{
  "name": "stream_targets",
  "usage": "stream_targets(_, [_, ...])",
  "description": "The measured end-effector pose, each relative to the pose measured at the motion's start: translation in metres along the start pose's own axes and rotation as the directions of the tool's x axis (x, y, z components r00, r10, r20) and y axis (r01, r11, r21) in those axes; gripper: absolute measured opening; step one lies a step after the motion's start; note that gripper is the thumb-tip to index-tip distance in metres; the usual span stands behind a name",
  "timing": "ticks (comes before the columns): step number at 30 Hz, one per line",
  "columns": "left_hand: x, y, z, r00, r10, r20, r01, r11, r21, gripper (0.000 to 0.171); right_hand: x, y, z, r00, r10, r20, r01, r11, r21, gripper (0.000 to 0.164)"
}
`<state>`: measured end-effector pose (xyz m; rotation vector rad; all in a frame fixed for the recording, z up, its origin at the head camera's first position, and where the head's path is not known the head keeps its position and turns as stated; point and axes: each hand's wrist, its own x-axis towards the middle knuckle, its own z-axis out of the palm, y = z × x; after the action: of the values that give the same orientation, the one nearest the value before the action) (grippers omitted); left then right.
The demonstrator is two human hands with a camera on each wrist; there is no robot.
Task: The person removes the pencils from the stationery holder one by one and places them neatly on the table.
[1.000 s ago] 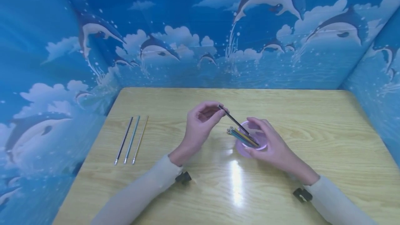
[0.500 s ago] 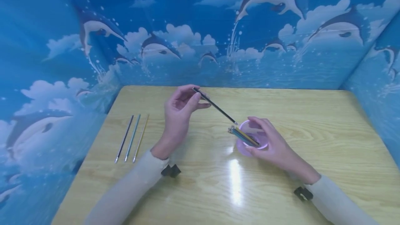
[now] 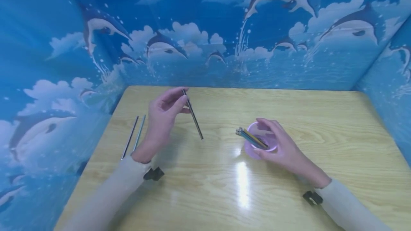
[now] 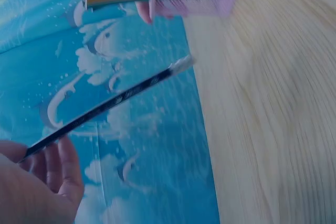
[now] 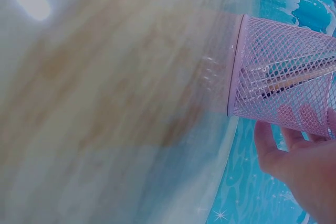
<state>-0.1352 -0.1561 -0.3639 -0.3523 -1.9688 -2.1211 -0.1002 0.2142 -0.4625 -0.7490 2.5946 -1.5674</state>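
Observation:
My left hand [image 3: 160, 118] pinches a dark pencil [image 3: 194, 117] near one end between thumb and fingers. The pencil slants down over the table, and its pale eraser end [image 4: 181, 65] points away from the hand in the left wrist view. At the right, my right hand [image 3: 285, 154] grips a pink mesh pencil cup [image 5: 283, 72] around its side. Several pencils [image 3: 252, 139] lean together in the cup, their ends sticking out past the rim toward the left.
On the left of the wooden table [image 3: 321, 124] lie a dark purple pencil [image 3: 130, 137] and a teal pencil [image 3: 139, 133], partly covered by the left arm. A blue dolphin-print cloth [image 3: 199, 63] walls the table at the back and sides.
My left hand has lifted the dark pencil out of the cup and carried it left. The yellowish pencil on the table is now hidden behind that hand. The right hand stays at the cup.

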Motion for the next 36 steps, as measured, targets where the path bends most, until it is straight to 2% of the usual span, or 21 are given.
stream_targets(4, [0.001,0.007,-0.025,0.994,-0.108,0.008,0.106,0.983,0.150,0.033,0.000,0.000,0.001,1.000,-0.009,-0.002,0.009,1.000,-0.003,0.097])
stream_targets(9, [0.002,0.009,-0.049,0.980,-0.197,0.008,0.185,0.931,0.315,0.035,-0.001,0.001,-0.002,1.000,0.003,-0.004,-0.003,1.000,-0.009,0.098])
stream_targets(14, [0.003,0.004,-0.062,0.953,-0.302,-0.014,0.283,0.876,0.391,0.033,-0.002,0.001,-0.003,1.000,0.017,-0.001,-0.017,1.000,-0.018,0.097])
stream_targets(18, [0.004,-0.008,-0.072,0.930,-0.368,-0.018,0.338,0.833,0.438,0.032,-0.003,0.000,-0.003,0.999,0.040,0.004,-0.040,0.999,-0.024,0.097])
stream_targets(21, [0.005,-0.019,-0.079,0.914,-0.406,-0.014,0.360,0.792,0.493,0.033,-0.003,-0.001,-0.002,0.998,0.056,0.005,-0.056,0.998,-0.024,0.098])
stream_targets(26, [0.009,-0.036,-0.089,0.894,-0.447,-0.016,0.358,0.694,0.625,0.035,-0.003,0.000,-0.001,0.999,0.041,0.001,-0.041,0.999,-0.018,0.098])
stream_targets(33, [0.011,-0.051,-0.096,0.849,-0.528,-0.030,0.358,0.533,0.766,0.031,-0.001,0.000,0.001,1.000,0.020,-0.009,-0.021,1.000,-0.022,0.099])
stream_targets(36, [0.012,-0.058,-0.098,0.838,-0.544,-0.048,0.349,0.467,0.813,0.032,-0.001,-0.001,0.002,1.000,0.019,-0.002,-0.019,1.000,-0.014,0.099])
